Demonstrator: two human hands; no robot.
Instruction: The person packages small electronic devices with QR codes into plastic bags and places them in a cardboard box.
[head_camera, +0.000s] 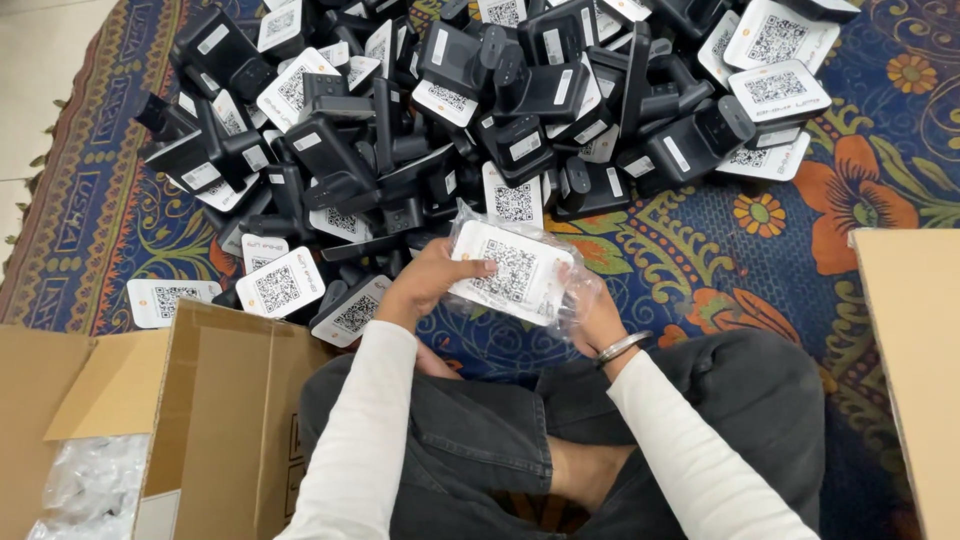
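I grip a white stand (512, 272) in its clear bag (575, 300) between both hands: my left hand (432, 278) closed on its left edge, my right hand (597, 318) closed on the lower right, over my lap. The pile of stands (450, 110) crowds just ahead; open carpet (720, 250) lies right, a cardboard box (230, 400) left.

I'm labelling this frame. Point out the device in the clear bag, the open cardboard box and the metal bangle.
device in the clear bag (508, 272), head view, on its white patterned face.
open cardboard box (215, 400), head view, on its upright brown flap.
metal bangle (621, 347), head view, on the band at the wrist.
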